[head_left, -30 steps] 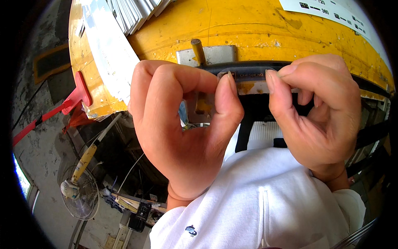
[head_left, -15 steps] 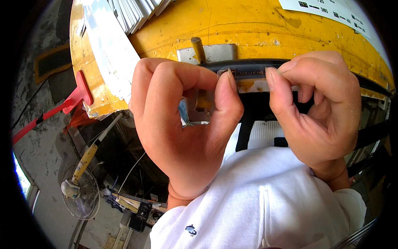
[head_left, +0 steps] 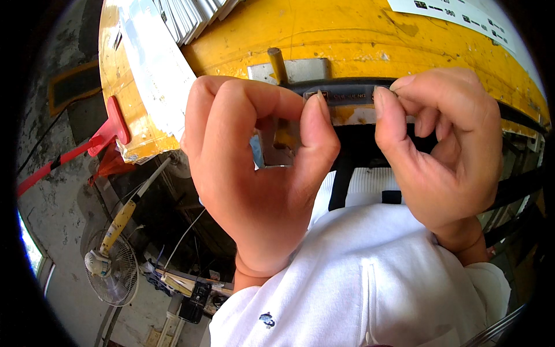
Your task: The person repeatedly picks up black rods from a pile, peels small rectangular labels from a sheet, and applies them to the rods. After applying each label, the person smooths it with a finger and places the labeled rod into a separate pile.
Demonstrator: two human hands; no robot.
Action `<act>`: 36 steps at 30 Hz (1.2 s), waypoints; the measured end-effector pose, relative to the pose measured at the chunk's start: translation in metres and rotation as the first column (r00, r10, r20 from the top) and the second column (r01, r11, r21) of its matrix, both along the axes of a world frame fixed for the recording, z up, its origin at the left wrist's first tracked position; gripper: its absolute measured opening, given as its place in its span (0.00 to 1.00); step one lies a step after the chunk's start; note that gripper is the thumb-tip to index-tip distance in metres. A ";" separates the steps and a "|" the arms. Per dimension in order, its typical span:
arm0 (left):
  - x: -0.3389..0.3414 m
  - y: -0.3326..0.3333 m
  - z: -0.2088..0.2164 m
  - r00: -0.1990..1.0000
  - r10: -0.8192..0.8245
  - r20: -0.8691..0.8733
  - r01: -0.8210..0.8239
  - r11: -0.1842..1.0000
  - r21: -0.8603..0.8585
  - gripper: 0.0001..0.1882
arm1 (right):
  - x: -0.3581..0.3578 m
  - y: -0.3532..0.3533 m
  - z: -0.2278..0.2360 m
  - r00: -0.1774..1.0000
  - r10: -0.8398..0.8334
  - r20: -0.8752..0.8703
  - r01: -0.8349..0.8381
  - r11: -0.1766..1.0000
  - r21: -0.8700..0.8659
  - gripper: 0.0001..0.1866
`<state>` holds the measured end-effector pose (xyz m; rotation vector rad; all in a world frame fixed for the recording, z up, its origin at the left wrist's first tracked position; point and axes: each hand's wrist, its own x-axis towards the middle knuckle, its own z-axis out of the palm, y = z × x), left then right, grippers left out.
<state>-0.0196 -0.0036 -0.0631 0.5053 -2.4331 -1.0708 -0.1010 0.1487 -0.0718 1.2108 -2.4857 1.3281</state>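
A small clear strip with dark lettering and a little emblem, like a transparent label, is stretched level between my two hands. At its left end my left hand pinches it between thumb and forefinger. My right hand pinches the opposite end, its other fingers curled in. Through the strip shows the black edging of the yellow table. Beyond my left fingers a metal plate lies at the table's edge, with a short brownish rod sticking up by it.
White papers and a stack of white sheets lie at the left of the table. A printed white sheet is at the far right. To the left are a red T-shaped tool and a standing fan.
The strip and both pinching fingertips have shifted very slightly upward in the picture, and the strip's lettering has dimmed. Both hands keep their grip.
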 end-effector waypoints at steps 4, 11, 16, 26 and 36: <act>0.001 -0.001 0.000 1.000 -0.001 -0.002 0.001 1.000 0.003 0.11 | 0.002 0.005 -0.005 1.000 -0.026 -0.007 0.025 0.998 -0.055 0.20; 0.002 -0.001 0.000 1.000 0.002 0.016 -0.002 1.000 0.005 0.10 | 0.013 0.020 0.007 0.982 0.154 -0.112 -0.136 0.978 0.155 0.24; 0.002 0.001 0.000 1.000 0.017 0.024 -0.018 1.000 0.015 0.10 | 0.036 -0.001 -0.012 0.971 0.129 -0.202 -0.079 0.968 0.238 0.34; 0.001 0.000 0.003 0.999 0.007 0.034 -0.007 1.000 -0.010 0.10 | 0.034 0.024 -0.004 0.974 0.073 -0.213 0.040 0.875 0.483 0.39; 0.001 0.002 0.003 0.998 0.031 0.048 -0.029 0.999 -0.039 0.09 | 0.033 0.025 -0.006 0.972 0.073 -0.222 0.044 0.875 0.483 0.43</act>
